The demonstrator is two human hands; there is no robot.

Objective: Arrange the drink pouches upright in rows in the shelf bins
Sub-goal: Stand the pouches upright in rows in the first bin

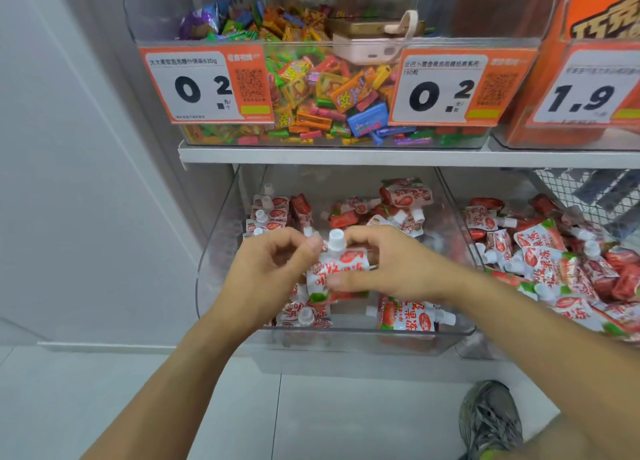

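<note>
Red-white pouch — upright (white cap)

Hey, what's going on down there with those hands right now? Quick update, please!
Right hand grips red-and-white spouted drink pouch, upright; left hand pinches its edge. Over clear plastic bin. Loose pouches lie flat beneath.

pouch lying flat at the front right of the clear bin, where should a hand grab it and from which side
Judging by its pose, take the lying pouch from above, pinching across its flat body near the middle. It lies on its side against the clear bin front wall, white cap pointing right, so the top face is open. The cap end would also do for tipping it upright.
</note>
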